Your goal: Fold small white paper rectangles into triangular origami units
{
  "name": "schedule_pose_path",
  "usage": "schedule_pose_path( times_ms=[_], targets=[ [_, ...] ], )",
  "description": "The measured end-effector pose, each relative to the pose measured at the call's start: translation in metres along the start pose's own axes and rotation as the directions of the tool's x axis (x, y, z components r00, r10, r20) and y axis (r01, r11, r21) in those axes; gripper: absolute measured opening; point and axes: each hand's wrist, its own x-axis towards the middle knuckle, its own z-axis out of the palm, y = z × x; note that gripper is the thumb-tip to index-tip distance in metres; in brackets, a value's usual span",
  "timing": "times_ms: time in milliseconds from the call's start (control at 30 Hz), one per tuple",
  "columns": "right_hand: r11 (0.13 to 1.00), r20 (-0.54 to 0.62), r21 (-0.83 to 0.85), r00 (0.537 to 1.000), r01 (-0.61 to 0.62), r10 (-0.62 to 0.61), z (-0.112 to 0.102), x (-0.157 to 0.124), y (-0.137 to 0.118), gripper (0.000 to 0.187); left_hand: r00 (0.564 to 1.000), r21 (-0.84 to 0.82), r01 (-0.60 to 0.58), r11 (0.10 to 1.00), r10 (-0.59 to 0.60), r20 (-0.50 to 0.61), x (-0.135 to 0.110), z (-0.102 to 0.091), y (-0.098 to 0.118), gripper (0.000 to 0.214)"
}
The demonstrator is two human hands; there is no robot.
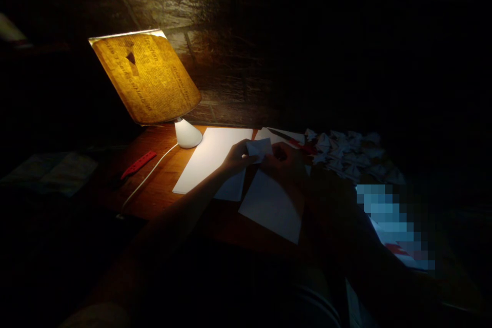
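Note:
My left hand (237,158) pinches the left side of a small folded piece of white paper (260,149) held just above the wooden desk (161,184). My right hand (287,160), in shadow, grips the same paper from the right with its fingers curled. Below the hands lie a white sheet (273,205) and a larger stack of white sheets (210,161).
A lit table lamp (148,77) with a yellow shade stands at the back left, its white base (188,134) and cord on the desk. A red strip (138,164) lies to the left. Several folded paper pieces (348,154) and red-handled scissors (295,142) lie at the right. The surroundings are dark.

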Motion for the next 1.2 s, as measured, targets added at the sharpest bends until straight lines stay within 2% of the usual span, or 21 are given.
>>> schedule_pose_path(
  times_ms=[167, 333, 433, 600, 833, 933, 1033, 1100, 1200],
  targets=[
    [0.983, 0.038, -0.173, 0.998, 0.058, -0.053, -0.003, 0.001, -0.001, 0.017, 0.997, 0.043, -0.002, 0.999, -0.001, 0.071, -0.002, 0.001, -0.001, 0.054],
    [0.945, 0.063, -0.311, 0.994, 0.104, -0.088, -0.004, 0.001, -0.001, 0.010, 1.000, 0.270, -0.026, 0.963, 0.022, 0.019, -0.004, 0.002, -0.002, 0.047],
    [0.915, 0.049, -0.392, 0.995, 0.095, -0.082, -0.003, 0.000, 0.001, 0.015, 0.997, 0.380, -0.071, 0.922, 0.063, 0.034, -0.006, 0.003, -0.001, 0.045],
    [0.919, 0.094, -0.389, 0.995, 0.065, -0.030, -0.003, -0.001, 0.000, 0.020, 0.996, 0.489, -0.079, 0.869, 0.088, 0.004, -0.009, 0.007, 0.004, 0.049],
    [0.907, 0.112, -0.409, 0.992, 0.097, -0.056, -0.003, 0.001, 0.002, 0.016, 0.987, 0.531, -0.118, 0.839, 0.158, -0.031, -0.011, 0.010, 0.006, 0.063],
    [0.904, 0.090, -0.427, 0.996, 0.031, 0.009, -0.003, 0.000, 0.000, 0.014, 0.991, 0.531, -0.098, 0.842, 0.130, -0.024, -0.012, 0.011, 0.009, 0.061],
    [0.898, 0.060, -0.436, 0.994, -0.059, 0.095, -0.004, -0.002, -0.004, 0.029, 0.996, 0.560, -0.062, 0.826, 0.087, -0.017, -0.014, 0.012, 0.015, 0.058],
    [0.889, 0.052, -0.451, 0.991, -0.084, 0.120, -0.005, -0.003, -0.007, 0.034, 0.997, 0.585, -0.039, 0.810, 0.071, -0.032, -0.014, 0.013, 0.019, 0.052],
    [0.874, 0.038, -0.476, 0.991, -0.095, 0.129, -0.004, -0.002, -0.007, 0.031, 0.998, 0.624, -0.023, 0.781, 0.053, -0.030, -0.014, 0.014, 0.022, 0.038]
  ],
)
